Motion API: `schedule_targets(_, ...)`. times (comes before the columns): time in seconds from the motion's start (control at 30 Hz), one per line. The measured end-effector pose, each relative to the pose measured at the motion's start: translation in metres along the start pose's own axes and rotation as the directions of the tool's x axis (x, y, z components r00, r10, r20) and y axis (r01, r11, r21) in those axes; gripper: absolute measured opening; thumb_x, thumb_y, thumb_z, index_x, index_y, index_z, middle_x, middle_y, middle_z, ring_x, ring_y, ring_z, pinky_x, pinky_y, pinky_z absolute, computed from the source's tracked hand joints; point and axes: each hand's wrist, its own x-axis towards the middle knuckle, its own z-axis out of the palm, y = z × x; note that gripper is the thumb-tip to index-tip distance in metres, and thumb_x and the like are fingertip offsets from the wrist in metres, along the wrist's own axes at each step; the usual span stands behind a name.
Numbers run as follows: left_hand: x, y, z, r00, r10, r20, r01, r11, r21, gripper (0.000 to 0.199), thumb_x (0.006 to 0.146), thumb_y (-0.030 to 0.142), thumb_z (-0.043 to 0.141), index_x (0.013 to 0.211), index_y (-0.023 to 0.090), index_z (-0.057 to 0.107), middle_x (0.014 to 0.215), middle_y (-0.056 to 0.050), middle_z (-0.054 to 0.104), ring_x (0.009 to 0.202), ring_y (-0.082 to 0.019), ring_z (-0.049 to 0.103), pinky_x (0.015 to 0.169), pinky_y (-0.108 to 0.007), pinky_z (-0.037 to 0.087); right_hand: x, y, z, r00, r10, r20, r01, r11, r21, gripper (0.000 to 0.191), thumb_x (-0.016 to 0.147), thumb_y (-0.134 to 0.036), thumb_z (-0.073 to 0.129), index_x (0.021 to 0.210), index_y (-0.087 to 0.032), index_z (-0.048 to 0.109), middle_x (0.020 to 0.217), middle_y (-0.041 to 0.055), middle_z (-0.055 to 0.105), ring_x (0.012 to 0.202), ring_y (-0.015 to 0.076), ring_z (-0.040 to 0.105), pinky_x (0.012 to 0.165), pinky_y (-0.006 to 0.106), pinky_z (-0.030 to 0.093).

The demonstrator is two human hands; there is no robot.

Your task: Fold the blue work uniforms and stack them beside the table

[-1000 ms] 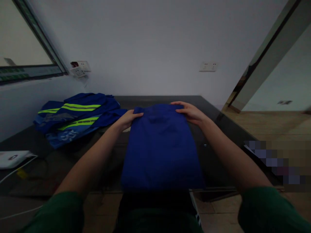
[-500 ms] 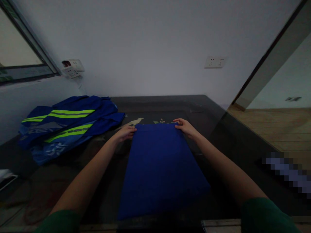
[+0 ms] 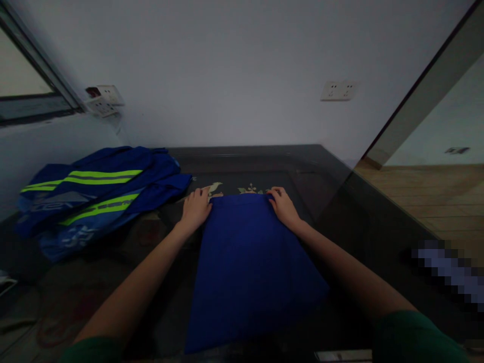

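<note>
A smooth blue folded cloth (image 3: 245, 262) lies flat on the dark tabletop (image 3: 363, 242). It is narrower at the far end, where a band or fold line runs across. At its far left corner is my left hand (image 3: 196, 205), knuckles up and fingers bent, the thumb side against the cloth's edge. My right hand (image 3: 283, 205) has the far right corner, its fingers curled over the edge. The fingertips of both hands are partly hidden. Whether the cloth is a garment I cannot tell.
Crumpled blue clothing (image 3: 102, 196) with yellow-green stripes lies on the left. Behind the table rises a pale wall with a right-hand socket (image 3: 338, 91) and left-hand sockets (image 3: 102, 101). A pixelated patch (image 3: 449, 269) covers something at the right. Pale printed flowers (image 3: 249, 189) show beyond the cloth.
Both hands have turned more knuckles-up at the far corners, and the left fingers now point away from me. The cloth stays almost in place; the view has shifted slightly.
</note>
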Motion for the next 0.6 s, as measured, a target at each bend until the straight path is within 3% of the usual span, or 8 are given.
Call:
schedule_targets(0.07,-0.009,0.026,0.000,0.982,0.178,-0.068,-0.169,0.978,0.121,0.049,0.086,0.021,0.049,0.135,0.018,0.045,0.132,-0.015,0.051,0.124,-0.030,0.046,0.101,-0.044,0.038,0.003,-0.008,-0.010,0.999,-0.011,-0.046,0.008,0.998,-0.058,0.032,0.091,-0.019,0.046,0.119,-0.017,0.061,0.128,0.0162,0.048,0.120,0.0295,0.047,0.098,0.046,0.043)
schedule_targets(0.13,-0.016,0.053,0.006,0.932,0.363,-0.009,-0.360,0.926,0.118,0.044,0.090,0.022,0.044,0.133,0.020,0.048,0.139,-0.011,0.047,0.130,-0.026,0.041,0.109,-0.043,0.030,0.007,-0.020,-0.018,0.997,-0.044,-0.059,0.039,0.996,-0.081,0.032,0.092,-0.022,0.044,0.119,-0.017,0.061,0.129,0.0164,0.050,0.126,0.0310,0.042,0.101,0.048,0.041)
schedule_targets(0.2,-0.019,0.074,0.019,0.878,0.474,0.071,-0.478,0.875,0.077,0.045,0.092,0.025,0.039,0.137,0.020,0.044,0.147,-0.008,0.041,0.137,-0.023,0.033,0.115,-0.043,0.021,0.007,-0.033,-0.020,0.996,-0.093,0.012,0.094,0.995,-0.039,0.035,0.094,-0.023,0.039,0.122,-0.018,0.061,0.129,0.0145,0.054,0.125,0.0279,0.045,0.103,0.046,0.040)
schedule_targets(0.3,-0.016,0.083,0.041,0.870,0.466,0.161,-0.482,0.873,0.073,0.051,0.095,0.030,0.032,0.145,0.017,0.034,0.153,-0.009,0.033,0.142,-0.022,0.024,0.117,-0.044,0.015,0.000,-0.043,-0.011,0.967,-0.163,0.197,0.163,0.986,0.020,0.040,0.096,-0.026,0.037,0.131,-0.020,0.054,0.136,0.0113,0.053,0.126,0.0236,0.048,0.106,0.042,0.039)
schedule_targets(0.37,-0.013,0.077,0.051,0.885,0.423,0.195,-0.445,0.892,0.083,0.054,0.096,0.038,0.030,0.147,0.020,0.031,0.153,-0.007,0.032,0.143,-0.022,0.023,0.117,-0.044,0.015,-0.006,-0.039,-0.003,0.943,-0.178,0.280,0.188,0.982,-0.011,0.045,0.096,-0.033,0.040,0.139,-0.021,0.047,0.143,0.0102,0.048,0.133,0.0251,0.041,0.110,0.045,0.033)
schedule_targets(0.5,-0.010,0.062,0.057,0.914,0.360,0.189,-0.382,0.919,0.098,0.059,0.095,0.052,0.028,0.149,0.026,0.028,0.155,-0.002,0.030,0.144,-0.023,0.020,0.117,-0.045,0.013,-0.014,-0.025,0.003,0.943,-0.118,0.311,0.156,0.983,-0.100,0.054,0.096,-0.049,0.037,0.146,-0.027,0.036,0.152,0.0084,0.035,0.141,0.0285,0.028,0.112,0.057,0.022)
schedule_targets(0.6,-0.011,0.062,0.055,0.924,0.332,0.187,-0.355,0.929,0.102,0.061,0.095,0.054,0.027,0.149,0.026,0.027,0.155,-0.002,0.029,0.144,-0.024,0.018,0.117,-0.046,0.012,-0.014,-0.023,0.003,0.943,-0.096,0.318,0.132,0.987,-0.094,0.055,0.096,-0.051,0.036,0.146,-0.027,0.035,0.154,0.0093,0.031,0.142,0.0284,0.025,0.111,0.059,0.020)
